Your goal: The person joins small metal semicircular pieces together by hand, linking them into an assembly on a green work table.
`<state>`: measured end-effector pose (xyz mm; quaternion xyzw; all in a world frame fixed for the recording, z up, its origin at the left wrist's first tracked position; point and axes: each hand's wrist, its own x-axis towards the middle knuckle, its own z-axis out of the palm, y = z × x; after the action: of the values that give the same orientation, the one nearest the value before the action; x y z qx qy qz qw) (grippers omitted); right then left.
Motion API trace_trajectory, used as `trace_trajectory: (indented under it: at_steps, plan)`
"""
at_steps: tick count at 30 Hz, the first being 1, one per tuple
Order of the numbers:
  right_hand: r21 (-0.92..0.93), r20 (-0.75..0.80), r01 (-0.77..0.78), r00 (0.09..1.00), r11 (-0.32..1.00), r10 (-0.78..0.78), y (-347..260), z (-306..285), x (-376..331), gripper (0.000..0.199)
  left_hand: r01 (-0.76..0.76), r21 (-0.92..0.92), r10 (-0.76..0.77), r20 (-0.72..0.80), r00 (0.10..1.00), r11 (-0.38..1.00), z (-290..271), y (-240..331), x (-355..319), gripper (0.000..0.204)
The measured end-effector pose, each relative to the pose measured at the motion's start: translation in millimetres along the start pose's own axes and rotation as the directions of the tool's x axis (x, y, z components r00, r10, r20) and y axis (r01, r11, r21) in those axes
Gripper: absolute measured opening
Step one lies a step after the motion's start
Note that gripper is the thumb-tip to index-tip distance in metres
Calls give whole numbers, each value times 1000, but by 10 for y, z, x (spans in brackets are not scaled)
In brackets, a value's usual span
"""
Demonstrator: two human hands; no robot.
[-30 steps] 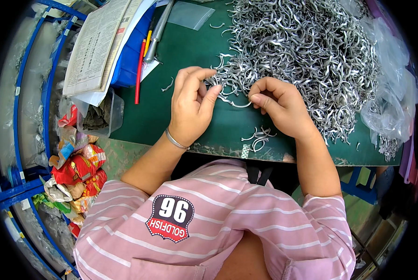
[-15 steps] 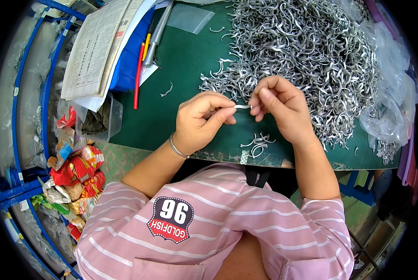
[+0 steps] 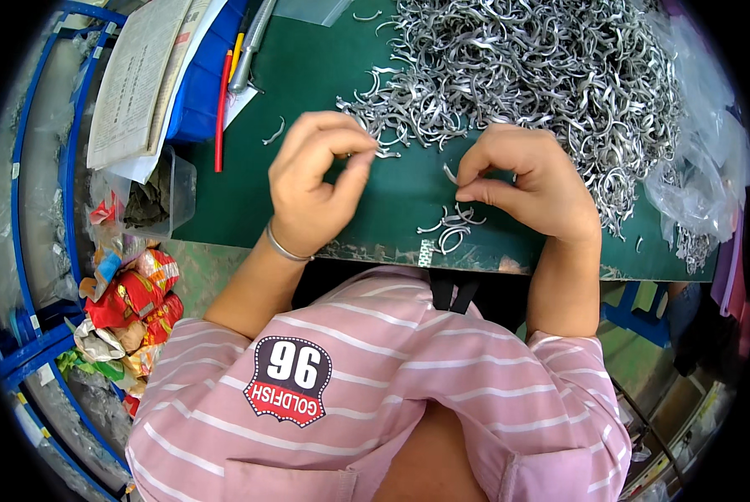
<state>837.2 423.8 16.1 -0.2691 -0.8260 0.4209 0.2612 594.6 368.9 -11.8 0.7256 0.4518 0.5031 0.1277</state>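
Note:
My right hand [image 3: 536, 180] is closed in a pinch, and a small curved silver metal piece [image 3: 449, 173] sticks out at its fingertips. To the left, my left hand [image 3: 318, 180] has its thumb and forefinger drawn together; whether anything sits between them is hidden. Just past those fingertips lie loose pieces by the edge of a large heap of curved silver metal pieces [image 3: 526, 75]. Between my hands, nearer the table's front edge, rests a small group of similar curved pieces [image 3: 453, 227].
The green table [image 3: 308, 75] carries a red pencil [image 3: 223, 113], a silver-handled tool [image 3: 251, 50], a blue tray [image 3: 203, 92] and newspapers [image 3: 132, 92]. A clear tub [image 3: 184, 197] stands at the left edge. Clear plastic bags [image 3: 701, 184] lie right of the heap.
My hands have moved apart from the piece they both held. The left has gone left and up; the right has shifted right, with a metal piece at its fingertips. The view has shifted slightly.

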Motion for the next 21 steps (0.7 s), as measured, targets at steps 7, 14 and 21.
trace_trajectory:
  at_steps: [7, 14, 21]
  plan:
    - [-16, 294, -16, 956, 1000, 20, 50, 60, -28, 10, 69, 127, -90, 176, 980, 990, -117, -31, 9, 15]
    - [-133, 14, 40, 999, 990, -38, 60, 247, 52, 9, -49, 284, -31, 270, 962, 958, 32, -51, 2, 19]
    - [-143, -95, 54, 993, 988, -68, 56, 278, 73, 7, -62, 278, -15, 267, 963, 959, -35, -83, -48, 17]
